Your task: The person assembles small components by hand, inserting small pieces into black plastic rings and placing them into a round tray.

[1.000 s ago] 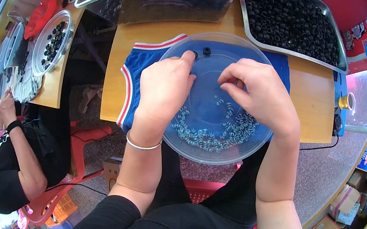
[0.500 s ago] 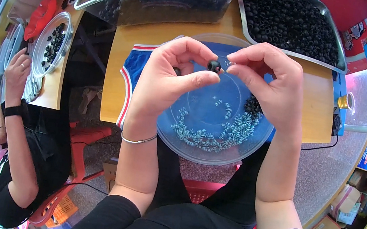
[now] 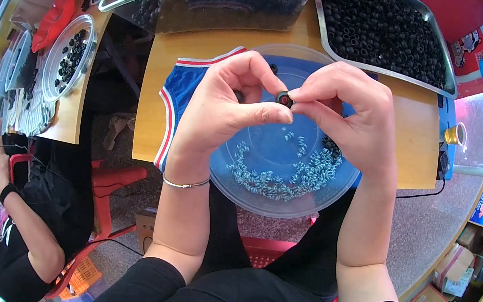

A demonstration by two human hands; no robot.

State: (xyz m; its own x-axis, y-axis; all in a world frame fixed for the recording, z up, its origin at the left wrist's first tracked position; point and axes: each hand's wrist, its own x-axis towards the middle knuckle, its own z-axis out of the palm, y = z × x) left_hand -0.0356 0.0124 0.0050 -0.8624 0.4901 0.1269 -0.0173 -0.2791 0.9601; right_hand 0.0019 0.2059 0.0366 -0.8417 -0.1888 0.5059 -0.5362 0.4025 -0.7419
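Between thumb and forefinger, my left hand (image 3: 217, 106) pinches a small black round plastic piece (image 3: 284, 99) with an opening facing right. Another black piece (image 3: 239, 96) is tucked in its curled fingers. My right hand (image 3: 351, 115) is closed in a pinch right at that opening, its fingertips touching the piece; the small spring they hold is hidden there. Below both hands lies a round clear plastic tray (image 3: 261, 148). Many small metal springs (image 3: 277, 185) spread in an arc over its near part. A little heap of black pieces (image 3: 332, 145) sits at its right, partly behind my right wrist.
Two large containers heaped with black pieces stand behind: a clear bin (image 3: 213, 10) and a metal-rimmed tray (image 3: 392, 39). Blue cloth (image 3: 179, 87) with a striped border lies left on the wooden table (image 3: 417, 160). A co-worker (image 3: 27, 224) sits at left beside another table.
My right fingertips have moved left onto the black piece, and the spring between them has gone out of sight. The co-worker's hand has drawn back from the bowl on the left table.
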